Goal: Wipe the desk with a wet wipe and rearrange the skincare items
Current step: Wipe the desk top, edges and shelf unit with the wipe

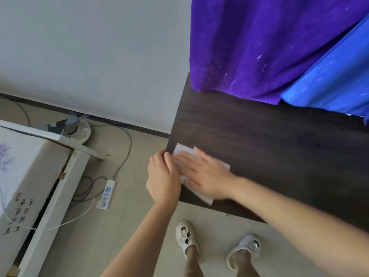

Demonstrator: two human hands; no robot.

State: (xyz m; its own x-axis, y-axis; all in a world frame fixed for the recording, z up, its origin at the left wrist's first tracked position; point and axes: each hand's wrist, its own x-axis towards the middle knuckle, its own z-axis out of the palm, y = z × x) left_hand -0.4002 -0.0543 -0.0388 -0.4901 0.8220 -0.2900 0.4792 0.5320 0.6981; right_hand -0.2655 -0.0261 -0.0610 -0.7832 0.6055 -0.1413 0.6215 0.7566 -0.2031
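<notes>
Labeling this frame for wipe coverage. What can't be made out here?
- Head view: most of the wet wipe is covered by the right hand.
- The desk runs off the right edge.
- Skincare items: none in frame.
- The desk's back edge is hidden by the purple curtain.

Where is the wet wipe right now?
The wet wipe lies flat on the dark desk's left corner, pressed under the right hand, beside the left hand.

Grey wall (89, 47), tiled floor (135, 196) (cables, power strip (106, 194)), purple curtain (259, 43).
</notes>
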